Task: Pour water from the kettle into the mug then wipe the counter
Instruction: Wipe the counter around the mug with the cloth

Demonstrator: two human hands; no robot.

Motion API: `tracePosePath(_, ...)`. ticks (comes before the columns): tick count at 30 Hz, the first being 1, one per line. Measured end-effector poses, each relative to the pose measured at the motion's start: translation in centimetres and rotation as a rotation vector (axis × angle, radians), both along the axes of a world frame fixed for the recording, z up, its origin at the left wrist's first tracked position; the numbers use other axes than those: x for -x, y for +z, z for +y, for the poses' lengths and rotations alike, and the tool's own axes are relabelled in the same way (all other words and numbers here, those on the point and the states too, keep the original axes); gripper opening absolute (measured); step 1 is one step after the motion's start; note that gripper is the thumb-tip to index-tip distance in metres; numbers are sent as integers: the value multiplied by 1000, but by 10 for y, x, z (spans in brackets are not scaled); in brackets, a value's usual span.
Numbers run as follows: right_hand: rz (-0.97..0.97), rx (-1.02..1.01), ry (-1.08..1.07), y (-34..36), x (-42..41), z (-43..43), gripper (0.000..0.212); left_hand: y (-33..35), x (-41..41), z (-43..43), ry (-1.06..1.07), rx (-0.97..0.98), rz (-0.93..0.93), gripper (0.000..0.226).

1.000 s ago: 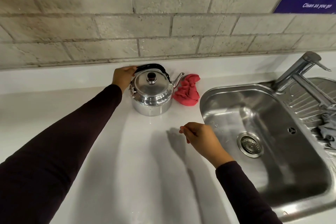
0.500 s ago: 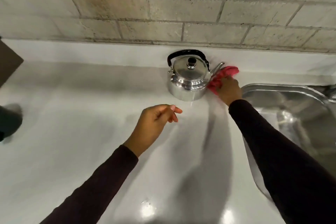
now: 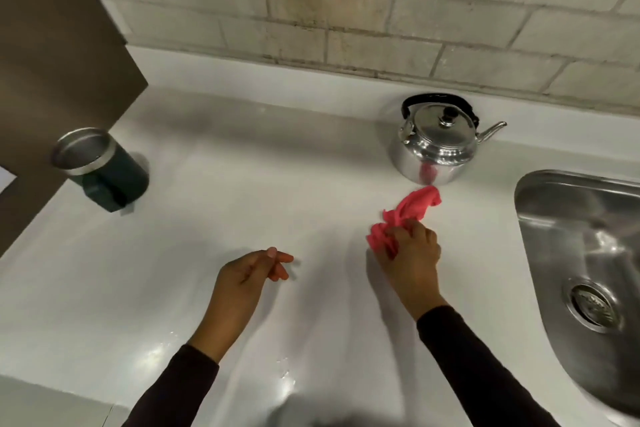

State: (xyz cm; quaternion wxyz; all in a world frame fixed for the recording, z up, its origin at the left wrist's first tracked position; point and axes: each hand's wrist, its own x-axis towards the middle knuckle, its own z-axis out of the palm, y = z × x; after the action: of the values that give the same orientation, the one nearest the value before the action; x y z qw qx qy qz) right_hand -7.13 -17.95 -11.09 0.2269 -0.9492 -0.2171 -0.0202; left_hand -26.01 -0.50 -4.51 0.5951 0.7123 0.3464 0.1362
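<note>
White glossy worktop (image 3: 207, 218) carries the shiny steel kettle (image 3: 434, 146) and dark green steel-rimmed mug (image 3: 100, 170), well apart. A crumpled pink cloth (image 3: 401, 215) is pinched by the right hand (image 3: 412, 256); the left hand (image 3: 242, 284) hovers loosely curled, empty. The cloth should be flattened and droplets near the front edge swept.

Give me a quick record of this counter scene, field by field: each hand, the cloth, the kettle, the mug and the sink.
right hand: gripping the bunched cloth, low over the counter
left hand: empty, fingers loosely curled, above the counter
red cloth: crumpled, in front of the kettle
kettle: upright by the back wall, lid on, spout toward the sink
mug: dark with metal rim, far left, contents not visible
sink: steel, right of the counter
counter: white, small wet spots near the front edge
</note>
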Motion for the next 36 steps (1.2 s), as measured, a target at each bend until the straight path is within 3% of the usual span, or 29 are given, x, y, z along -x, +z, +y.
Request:
tracePosePath(10,82,-79,367,2,94,120,28,18,60,80,136,-30,-64,35)
tracePosePath(16,88,-145,602,9,134,197,35,17,104,142,283,-91,-57,31)
tracePosePath(22,210,-118,712,10,150,263,39,12,112,204,467,-65,-45,17)
tracePosePath(24,229,-121,728,12,151,282,44,8,103,219,481,-50,-24,23)
tracePosePath(28,247,-63,682,6,155,303,61,8,78,239,463,158,-48,12)
tracePosePath(32,198,14,607,-3,158,314,69,-2,66,251,345,407,-135,26)
tracePosePath(36,206,29,591,-8,150,323,75,-12,61,259,376,412,-187,32)
